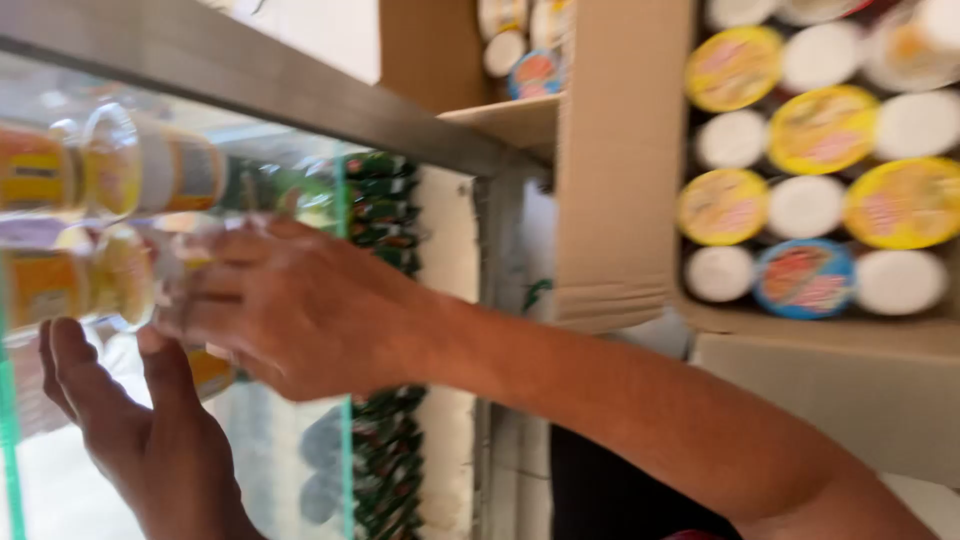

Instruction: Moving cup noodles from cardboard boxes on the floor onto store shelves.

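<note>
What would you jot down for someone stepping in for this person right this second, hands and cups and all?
Right hand: reaching across to the yellow-labelled cups lying on their sides on the glass shelf; the picture is too blurred to tell if it grips one.
Left hand: raised below them, palm open, fingers near the lowest cup.
Cardboard box, right: packed with more lidded cups, yellow and blue tops among white ones.
Done: several cups lie on the shelf.
Left: many cups remain in the box.
</note>
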